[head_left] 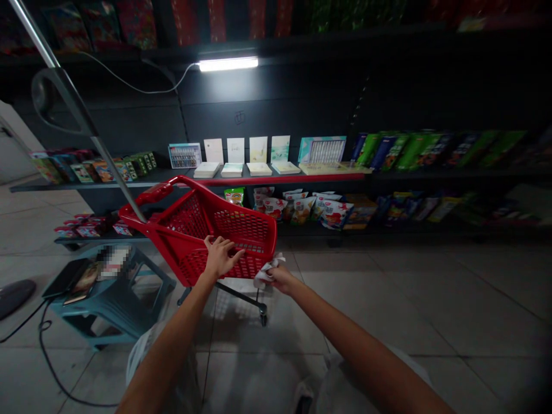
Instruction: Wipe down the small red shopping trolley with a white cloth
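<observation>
A small red plastic shopping cart (254,221) with lattice sides stands in front of me, its handle to the left and a metal pole rising from it. My left hand (221,256) rests on the near top rim of its basket, fingers spread. My right hand (281,278) grips a white cloth (268,271) and presses it against the basket's front right corner. Part of the cloth hangs out around my fingers. The inside of the basket holds nothing that I can see.
A teal plastic stool (99,310) at the left carries a dark device and papers, with a black cable trailing to the floor. Behind the cart runs a dark shelf (259,172) with booklets, boxes and snack bags (336,213). Someone's shoe (16,296) shows at the far left.
</observation>
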Available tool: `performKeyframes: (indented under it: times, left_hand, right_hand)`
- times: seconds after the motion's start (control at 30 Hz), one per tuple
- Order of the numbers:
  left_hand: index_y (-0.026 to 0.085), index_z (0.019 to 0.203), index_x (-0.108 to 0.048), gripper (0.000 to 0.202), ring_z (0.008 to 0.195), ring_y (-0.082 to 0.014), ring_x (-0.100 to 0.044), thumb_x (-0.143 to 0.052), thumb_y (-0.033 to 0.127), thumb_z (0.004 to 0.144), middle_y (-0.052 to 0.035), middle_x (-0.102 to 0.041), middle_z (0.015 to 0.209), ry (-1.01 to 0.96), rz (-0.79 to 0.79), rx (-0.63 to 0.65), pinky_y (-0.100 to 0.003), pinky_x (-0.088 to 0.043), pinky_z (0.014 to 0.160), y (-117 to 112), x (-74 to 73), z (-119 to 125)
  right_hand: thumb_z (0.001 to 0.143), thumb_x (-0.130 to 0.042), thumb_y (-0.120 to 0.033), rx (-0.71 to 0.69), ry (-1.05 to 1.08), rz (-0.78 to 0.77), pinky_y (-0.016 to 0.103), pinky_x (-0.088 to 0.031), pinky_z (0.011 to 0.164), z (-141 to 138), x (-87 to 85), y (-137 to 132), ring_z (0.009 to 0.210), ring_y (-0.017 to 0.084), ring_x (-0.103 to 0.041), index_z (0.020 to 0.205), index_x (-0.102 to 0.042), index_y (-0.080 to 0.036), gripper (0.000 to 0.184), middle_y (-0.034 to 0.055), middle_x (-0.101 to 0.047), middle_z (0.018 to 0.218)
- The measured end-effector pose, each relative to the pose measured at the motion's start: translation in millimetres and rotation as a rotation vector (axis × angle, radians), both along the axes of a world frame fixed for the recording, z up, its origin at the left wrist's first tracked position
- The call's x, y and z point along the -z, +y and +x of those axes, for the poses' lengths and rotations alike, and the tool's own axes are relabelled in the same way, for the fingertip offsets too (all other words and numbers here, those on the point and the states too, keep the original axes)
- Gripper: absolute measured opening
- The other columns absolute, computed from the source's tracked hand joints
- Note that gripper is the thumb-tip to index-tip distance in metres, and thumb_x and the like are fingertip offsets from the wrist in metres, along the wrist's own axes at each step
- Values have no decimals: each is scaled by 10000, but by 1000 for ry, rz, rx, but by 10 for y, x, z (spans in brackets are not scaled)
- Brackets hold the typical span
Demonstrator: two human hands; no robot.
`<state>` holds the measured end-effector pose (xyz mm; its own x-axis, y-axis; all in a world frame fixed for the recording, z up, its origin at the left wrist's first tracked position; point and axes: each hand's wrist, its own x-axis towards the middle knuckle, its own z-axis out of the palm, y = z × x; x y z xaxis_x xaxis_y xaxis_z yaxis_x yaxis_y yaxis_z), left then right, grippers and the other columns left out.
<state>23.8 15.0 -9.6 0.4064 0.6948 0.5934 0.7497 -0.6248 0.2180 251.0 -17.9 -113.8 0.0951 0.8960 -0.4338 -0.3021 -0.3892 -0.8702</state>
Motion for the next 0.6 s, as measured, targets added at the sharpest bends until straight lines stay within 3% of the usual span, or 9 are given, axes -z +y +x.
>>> performKeyframes:
  times: [0.1,0.2,0.43,0.6]
  left_hand:
    - [254,774,-695,312,972,-257,-593,-583,467,972,-37,-741,812,-2,2,2,-564,-182,1124,-17,-7,-6]
    - [260,781,-700,311,962,-259,-591,-578,475,970,-39,-738,805,-3,-10,1,-567,-184,1122,-33,-8,-2]
    - [250,782,-684,296,964,-248,-602,-579,457,965,-26,-734,803,-14,-21,14,-565,-187,1127,-106,-11,-15]
    - [248,811,-679,268,971,-246,-597,-560,428,969,-28,-729,816,9,-36,49,-557,-201,1124,-199,-39,-51]
  right_hand:
    - [569,-630,-71,-111,-5,-50,382,-614,716,93,-127,44,728,216,-707,820,-653,-180,274,59,-731,812]
    - [604,-646,-129,-115,-56,-49,369,-598,728,221,-248,91,704,216,-702,772,-669,-167,174,67,-725,768]
    - [822,-585,-413,168,-246,152,232,-528,761,612,-556,363,827,171,-695,1012,-692,-220,292,1,-746,866]
    - [859,-560,-501,346,-221,326,227,-522,728,552,-717,555,815,182,-691,1051,-707,-185,398,23,-758,867]
